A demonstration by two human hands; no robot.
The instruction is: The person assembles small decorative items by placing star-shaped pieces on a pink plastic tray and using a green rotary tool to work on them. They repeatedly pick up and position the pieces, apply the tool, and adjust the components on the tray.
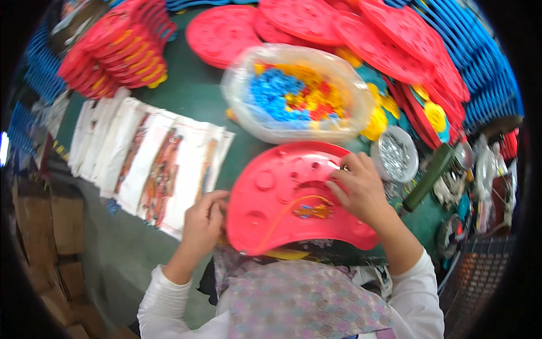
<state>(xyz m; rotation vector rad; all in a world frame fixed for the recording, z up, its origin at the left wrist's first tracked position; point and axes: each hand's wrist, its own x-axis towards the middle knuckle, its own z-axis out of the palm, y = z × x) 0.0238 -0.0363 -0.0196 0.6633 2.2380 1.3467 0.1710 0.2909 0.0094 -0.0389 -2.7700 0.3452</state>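
Note:
A red, kidney-shaped plastic panel [243, 226] with round hollows and holes lies in front of me, its curved-in side toward my body. My left hand [204, 219] is closed at its left edge, fingers bent against the rim. Over the panel's right part, my right hand [361, 189] has thumb and fingers drawn together in a pinch. Whatever small thing sits between those fingertips is too small to tell. On the panel lie small orange and blue pieces [313, 211], and a thin orange strand [282, 213] curves beside them.
Behind the panel stands a plastic-lined tub [237, 93] of blue, yellow and red pieces. A white bowl of small silvery metal parts [394, 153] and a dark green tool [432, 176] are at right. White packets [155, 164] lie left; red panels [223, 34] are piled behind.

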